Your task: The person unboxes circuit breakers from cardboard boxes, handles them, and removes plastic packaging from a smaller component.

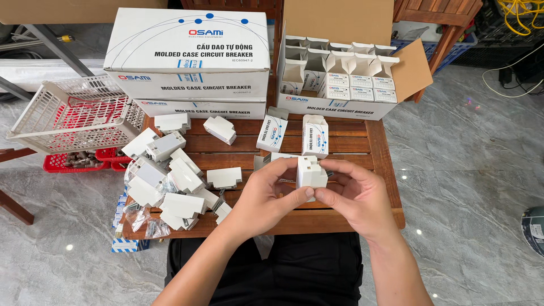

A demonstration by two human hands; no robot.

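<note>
Both hands hold one small white plastic circuit breaker (311,171) over the front of a slatted wooden table (351,147). My left hand (266,195) grips it from the left and below, thumb under its bottom edge. My right hand (354,195) pinches it from the right, fingers wrapped behind. A pile of several similar white breakers (170,181) lies at the table's left, with small clear bags of screws (148,224) at the near-left corner. Two small white and blue cartons (272,133) stand just behind my hands.
An open cardboard carton (340,73) with several small boxes stands at the back right. Two stacked large white boxes (190,56) fill the back left. A white plastic basket (73,113) rests on red trays at the left. Marble floor surrounds the table.
</note>
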